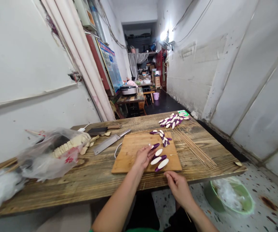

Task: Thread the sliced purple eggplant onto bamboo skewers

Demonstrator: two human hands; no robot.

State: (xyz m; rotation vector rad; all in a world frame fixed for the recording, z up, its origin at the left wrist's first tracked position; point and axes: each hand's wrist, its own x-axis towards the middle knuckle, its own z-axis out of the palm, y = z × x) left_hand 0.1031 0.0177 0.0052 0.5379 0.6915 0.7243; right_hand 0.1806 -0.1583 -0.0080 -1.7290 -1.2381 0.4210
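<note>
My left hand [143, 157] is closed on a purple-skinned eggplant piece [155, 146] above the wooden cutting board [126, 161]. My right hand [177, 185] pinches a thin bamboo skewer [188, 217], whose lower end sticks out below the hand. Between the hands, several eggplant pieces [163, 164] with white oval cut faces line up, seemingly on that skewer. A few more eggplant pieces [166, 142] lie at the board's far right. Beyond the board sits a pile of skewered eggplant [173, 120].
Loose bamboo skewers [194, 146] spread to the right of the board. A cleaver [108, 143] and a dark-bladed knife [97, 130] lie to its left, near a plastic bag [56, 161] with pale slices. A green bin [211, 196] stands on the floor at right.
</note>
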